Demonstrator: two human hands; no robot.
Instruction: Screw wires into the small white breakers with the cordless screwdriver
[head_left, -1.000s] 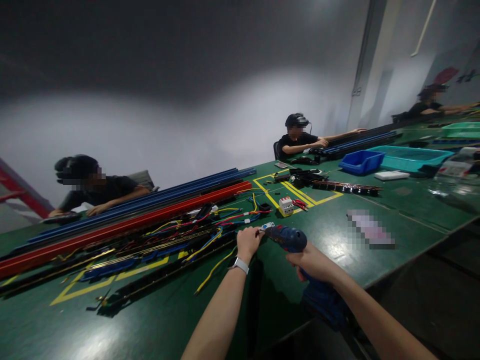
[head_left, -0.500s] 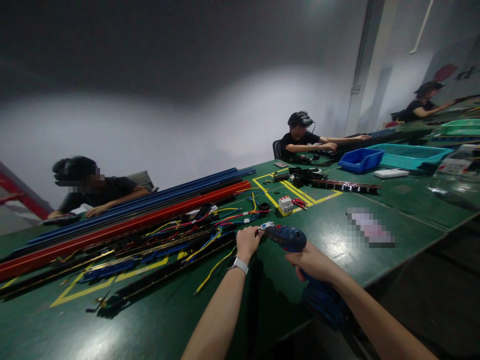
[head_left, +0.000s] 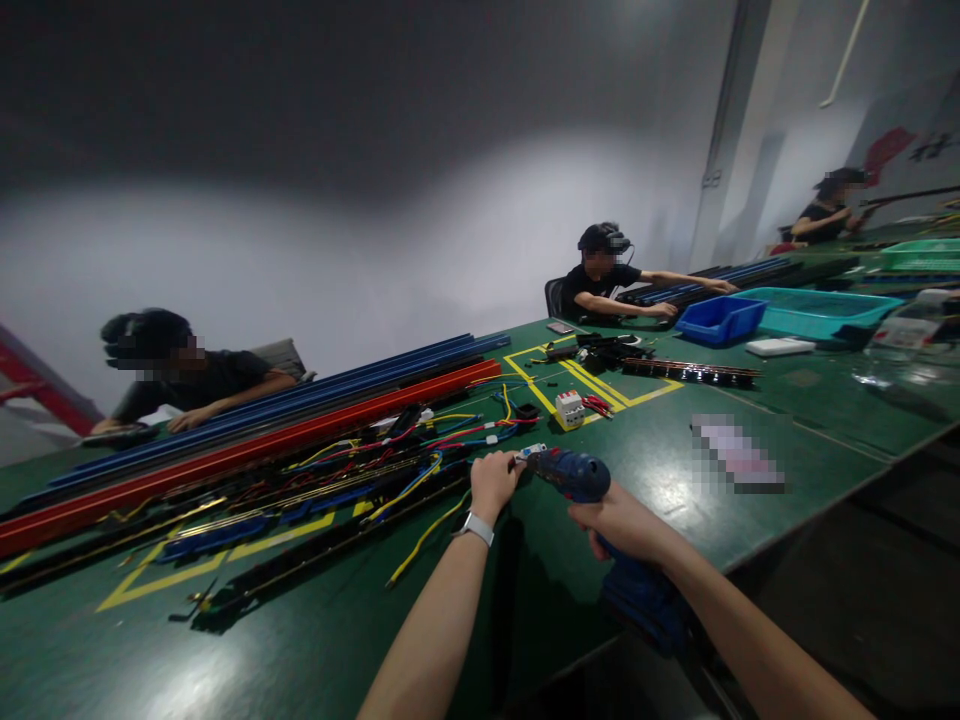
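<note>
Gripping the blue drill in your closed R hand, you've got it right at the small white-blue block, drill's 10 o'clock; your L hand pinches that block. White breaker w/ red switches sits approx. 12 o'clock, on green table.

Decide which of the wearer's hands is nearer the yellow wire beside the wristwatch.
Left: the left hand is just right of the yellow wire; the right hand, gripping the blue drill, is farther right.

Power drill, dark blue; circuit breaker at its twelve o'clock, white with red switches; rail at nine, orange-red.
</note>
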